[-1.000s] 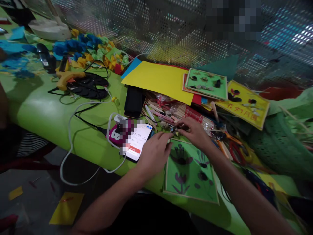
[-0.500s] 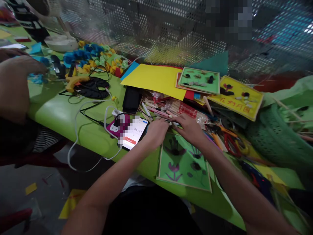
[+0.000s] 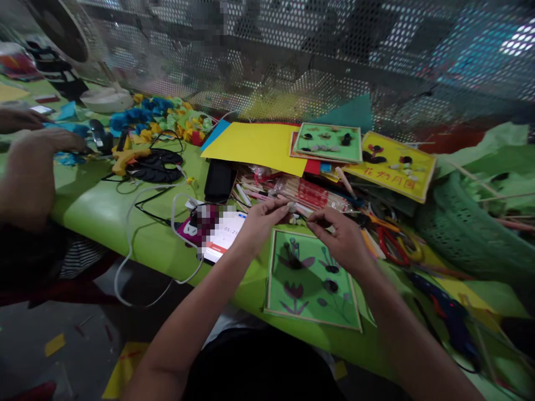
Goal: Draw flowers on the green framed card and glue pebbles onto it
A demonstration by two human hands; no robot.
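My left hand [image 3: 270,218] is closed in a pinch on a small pale pebble [image 3: 291,207], held just above the craft supplies. My right hand [image 3: 336,231] is a little to its right, thumb and fingers pressed together; what lies in them, if anything, is too small to make out. Below both hands lies a green picture card [image 3: 309,309] with a stick border, bearing purple flower shapes and dark round pieces. Beyond the hands are a bag of wooden sticks [image 3: 307,192] and several small light pieces partly hidden by the fingers.
At left are a lit phone [image 3: 223,236], a purple power strip [image 3: 188,229] with cables and a yellow glue gun [image 3: 127,160]. Scissors [image 3: 390,245], a blue glue gun [image 3: 445,312] and a green basket [image 3: 468,228] are at right. Another person's hand [image 3: 50,139] works at far left.
My hands have drawn apart from each other. The left now shows a pale pebble at its fingertips, and the right has moved right and slightly toward me. The view has shifted slightly.
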